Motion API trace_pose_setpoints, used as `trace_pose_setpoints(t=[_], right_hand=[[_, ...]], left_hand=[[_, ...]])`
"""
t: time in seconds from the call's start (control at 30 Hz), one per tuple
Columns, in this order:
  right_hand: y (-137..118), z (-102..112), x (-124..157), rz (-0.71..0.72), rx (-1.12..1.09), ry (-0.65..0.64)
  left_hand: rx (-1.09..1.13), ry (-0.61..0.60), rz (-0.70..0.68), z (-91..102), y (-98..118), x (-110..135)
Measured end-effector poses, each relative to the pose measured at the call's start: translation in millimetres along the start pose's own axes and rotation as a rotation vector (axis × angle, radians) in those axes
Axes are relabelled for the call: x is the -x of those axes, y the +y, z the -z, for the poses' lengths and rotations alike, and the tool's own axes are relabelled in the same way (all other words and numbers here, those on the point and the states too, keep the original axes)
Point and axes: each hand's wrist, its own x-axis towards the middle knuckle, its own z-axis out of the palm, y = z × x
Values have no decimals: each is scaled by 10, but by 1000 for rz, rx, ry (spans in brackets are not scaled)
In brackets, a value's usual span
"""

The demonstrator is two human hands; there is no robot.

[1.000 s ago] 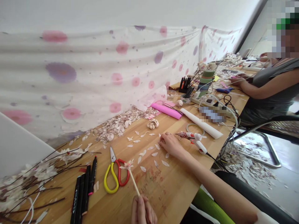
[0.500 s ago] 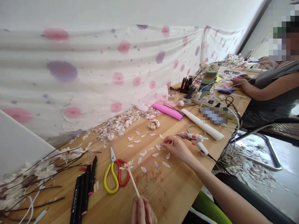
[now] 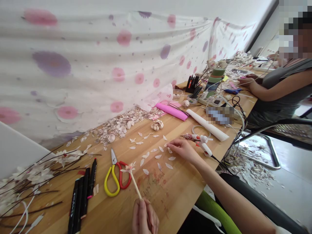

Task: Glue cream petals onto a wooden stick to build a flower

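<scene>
My left hand [image 3: 144,217] sits at the bottom edge, fingers closed round a thin pale stick [image 3: 136,185] topped with a small pink-white flower [image 3: 128,168]. My right hand [image 3: 182,149] reaches over the wooden table [image 3: 122,208], its fingertips pinched on a small white petal [image 3: 167,144]. Several loose petals [image 3: 156,156] lie scattered just left of that hand. A white glue gun [image 3: 202,146] lies right beside it. Scissors with yellow and red handles [image 3: 114,177] lie next to the flower.
Black markers [image 3: 81,196] and flowering twigs [image 3: 36,172] lie at left. A petal heap [image 3: 117,126] lines the flowered cloth [image 3: 97,65]. Pink [image 3: 172,111] and white [image 3: 207,124] paper rolls, cables and a power strip lie farther back. Another person [image 3: 280,87] works at the far right.
My right hand has lifted off the table surface and pinched a petal at its fingertips. The view has shifted slightly; my left hand still holds the stick.
</scene>
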Motion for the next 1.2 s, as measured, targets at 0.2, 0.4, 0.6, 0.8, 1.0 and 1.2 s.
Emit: trace_pose_setpoints(t=[0.2,0.4,0.6,0.8,1.0,1.2], right_hand=[[-45,51,92,18,-2,58],[-234,108,453,94,34,-47],[-277,-72,669,97,138,-235],[-196,-134,645,68,177,-303],[-208,-13,654,24,189,-297],[-231,-139,673,11,238,-228]], left_hand=[[-25,-16,-21,28,-4,-4],[-66,7,-65,30,-29,15],[-97,6,-74,37,-6,45],[-139,-24,-53,67,25,46],[-154,-31,-46,71,24,36],[-158,-25,-46,51,31,46]])
